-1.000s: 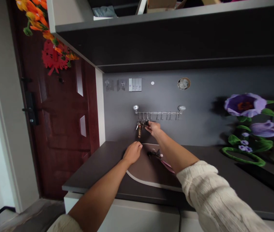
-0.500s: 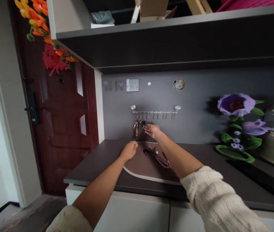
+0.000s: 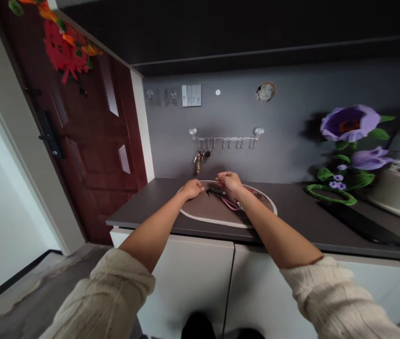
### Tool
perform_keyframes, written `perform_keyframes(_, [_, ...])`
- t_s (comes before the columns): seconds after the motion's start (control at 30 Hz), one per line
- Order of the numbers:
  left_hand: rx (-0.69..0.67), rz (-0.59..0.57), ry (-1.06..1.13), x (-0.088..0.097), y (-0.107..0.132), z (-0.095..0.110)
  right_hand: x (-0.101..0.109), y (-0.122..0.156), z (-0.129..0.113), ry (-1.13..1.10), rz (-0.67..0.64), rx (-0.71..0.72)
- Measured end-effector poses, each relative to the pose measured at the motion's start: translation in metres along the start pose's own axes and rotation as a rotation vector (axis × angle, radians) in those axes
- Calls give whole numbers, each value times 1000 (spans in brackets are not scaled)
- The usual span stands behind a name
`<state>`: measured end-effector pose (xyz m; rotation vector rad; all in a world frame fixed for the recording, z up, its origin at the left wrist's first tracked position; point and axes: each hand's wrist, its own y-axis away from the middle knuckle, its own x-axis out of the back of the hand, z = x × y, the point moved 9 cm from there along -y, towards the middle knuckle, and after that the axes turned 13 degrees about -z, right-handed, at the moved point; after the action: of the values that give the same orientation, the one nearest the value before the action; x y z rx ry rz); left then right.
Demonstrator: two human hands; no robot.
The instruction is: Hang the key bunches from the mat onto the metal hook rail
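Note:
My left hand point(image 3: 193, 189) is at the back left of a brown oval mat point(image 3: 207, 214) with a white rim. Its fingers are curled in, and I cannot see whether anything is in them. Above the mat, near the wall, my right hand point(image 3: 228, 182) has its fingers bent together; anything in them is hidden. Between and below the hands lies a dark key bunch point(image 3: 214, 192) with a pink strap point(image 3: 227, 203). Several keys point(image 3: 203, 156) and a gold-brown tag point(image 3: 198, 165) hang from the left end of a metal hook rail point(image 3: 225, 139).
Purple artificial flowers point(image 3: 350, 123) stand at the right, beside a pale domed appliance point(image 3: 397, 193). A long black object point(image 3: 362, 225) lies before them. A dark cabinet point(image 3: 256, 28) overhangs the counter. At left are a red-brown door point(image 3: 97, 188) and wall switches point(image 3: 191, 95).
My right hand has come down from the hanging keys to just above the mat, its fingers now more curled. My left hand stays by the mat's left side. The view has tilted down.

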<state>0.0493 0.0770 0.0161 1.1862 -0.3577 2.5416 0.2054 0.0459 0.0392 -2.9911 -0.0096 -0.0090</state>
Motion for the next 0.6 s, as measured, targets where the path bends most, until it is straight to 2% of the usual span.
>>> perform_keyframes(0.13, [-14, 19, 57, -12, 0, 3, 5, 1, 6, 223, 9, 89])
perform_keyframes(0.3, [-12, 65, 93, -16, 1, 3, 10, 0, 5, 509, 60, 149])
perform_keyframes(0.6, [-17, 48, 144, -18, -1, 1, 2, 2, -3, 734, 58, 166])
